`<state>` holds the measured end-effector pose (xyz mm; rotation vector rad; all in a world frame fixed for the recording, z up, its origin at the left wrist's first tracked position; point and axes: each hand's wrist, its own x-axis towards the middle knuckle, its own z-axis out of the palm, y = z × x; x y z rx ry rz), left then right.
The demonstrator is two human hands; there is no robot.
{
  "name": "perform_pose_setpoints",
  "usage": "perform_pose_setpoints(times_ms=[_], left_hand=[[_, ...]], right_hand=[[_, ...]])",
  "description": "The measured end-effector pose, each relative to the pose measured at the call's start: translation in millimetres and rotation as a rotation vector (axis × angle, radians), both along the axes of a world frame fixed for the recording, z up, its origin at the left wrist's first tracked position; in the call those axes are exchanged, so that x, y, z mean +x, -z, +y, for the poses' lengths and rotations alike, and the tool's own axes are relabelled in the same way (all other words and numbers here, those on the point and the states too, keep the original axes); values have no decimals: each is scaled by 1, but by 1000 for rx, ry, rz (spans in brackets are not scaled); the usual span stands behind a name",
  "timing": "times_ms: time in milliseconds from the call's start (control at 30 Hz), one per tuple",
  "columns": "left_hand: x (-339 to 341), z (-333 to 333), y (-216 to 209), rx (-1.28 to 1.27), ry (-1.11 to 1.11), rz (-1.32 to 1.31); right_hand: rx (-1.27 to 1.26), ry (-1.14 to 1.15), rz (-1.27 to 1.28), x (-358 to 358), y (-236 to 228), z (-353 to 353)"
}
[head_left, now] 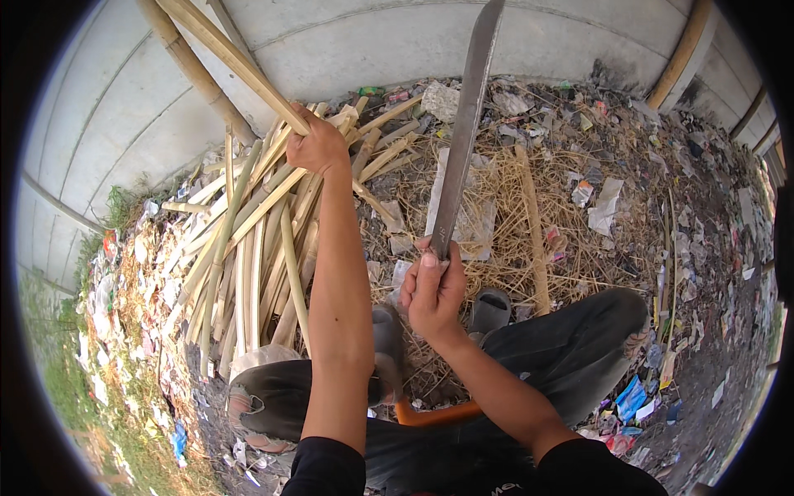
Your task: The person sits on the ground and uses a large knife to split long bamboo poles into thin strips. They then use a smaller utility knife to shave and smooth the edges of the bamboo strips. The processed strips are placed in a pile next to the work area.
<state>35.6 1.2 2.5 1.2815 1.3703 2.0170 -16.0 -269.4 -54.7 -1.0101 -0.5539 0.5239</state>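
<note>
Head view shows the person sitting low, both forearms coming in from the lower edge. The left hand [317, 145] is stretched far forward and closed around one long bamboo strip [227, 56]. This strip runs from the hand up and to the left, toward the grey concrete wall [364, 41], so its long axis is slanted away from the body. The right hand [433, 289] is much closer to the body and is wrapped tight around the handle of a long knife [466, 124]. The blade stands almost upright in the picture, with its tip past the top edge, to the right of the held strip and well apart from it.

So the strip lies ahead and to the left of the knife, and the left hand is the one on it; the right hand is nearer to the body.

Counting: one knife, one strip in the hand. The pile of bamboo strips [248, 264] under the left arm has many pieces, too many and too overlapped to count. Two thicker bamboo poles [194, 70] lean on the wall. Two grey sandals [491, 307] are partly seen near the knees. Dry straw [529, 207] and litter cover the ground.
</note>
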Motion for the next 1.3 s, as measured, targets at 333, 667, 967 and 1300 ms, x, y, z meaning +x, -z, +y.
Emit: perform_pose_setpoints(times_ms=[333, 667, 967, 1300], left_hand=[[-6, -2, 2, -43, -32, -27], [1, -9, -6, -36, 2, -25], [-14, 1, -3, -69, 70, -83], [-15, -11, 10, -85, 125, -68]], right_hand=[[-543, -154, 26, -10, 61, -2], [-670, -184, -8, -17, 111, -10], [-130, 17, -34, 1, 13, 0], [-559, -105, -9, 5, 67, -9]])
